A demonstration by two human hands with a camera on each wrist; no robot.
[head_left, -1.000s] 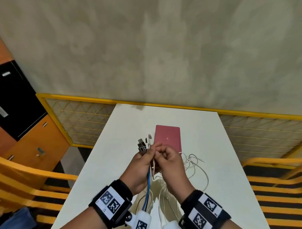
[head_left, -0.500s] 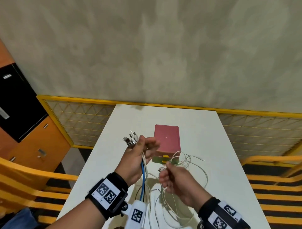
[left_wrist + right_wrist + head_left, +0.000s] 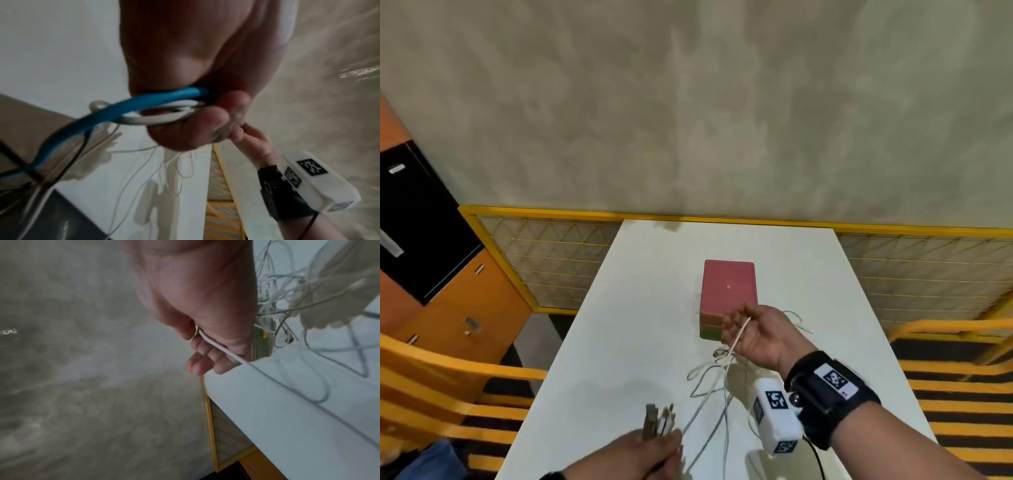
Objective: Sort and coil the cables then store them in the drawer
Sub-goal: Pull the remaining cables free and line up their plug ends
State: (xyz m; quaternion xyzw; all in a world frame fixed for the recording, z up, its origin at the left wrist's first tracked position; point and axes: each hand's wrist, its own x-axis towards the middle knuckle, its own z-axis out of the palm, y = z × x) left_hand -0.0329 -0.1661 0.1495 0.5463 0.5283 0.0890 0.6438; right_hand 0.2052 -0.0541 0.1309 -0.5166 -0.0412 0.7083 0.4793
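Note:
My left hand (image 3: pixel 654 452) is low at the near table edge and grips a bundle of cable ends, their plugs (image 3: pixel 658 419) sticking up above the fist. The left wrist view shows a thick blue cable (image 3: pixel 115 112) and white cables (image 3: pixel 156 120) clamped in that fist. My right hand (image 3: pixel 753 334) is raised in front of the small drawer box (image 3: pixel 729 291), which has a red top, and pinches a single white cable (image 3: pixel 738 337); the right wrist view shows this cable (image 3: pixel 218 347) running across the curled fingers. Loose white cables (image 3: pixel 709 380) trail between the hands over the table.
The white table (image 3: pixel 640 308) stands against a grey wall, with yellow mesh fencing (image 3: pixel 544 260) behind it. Yellow railings flank both sides. An orange and black cabinet (image 3: pixel 431 274) stands at the far left.
The hands have drawn apart: my left hand dropped toward the near table edge with the plug bundle, and my right hand rose toward the drawer box, pulling one white cable out.

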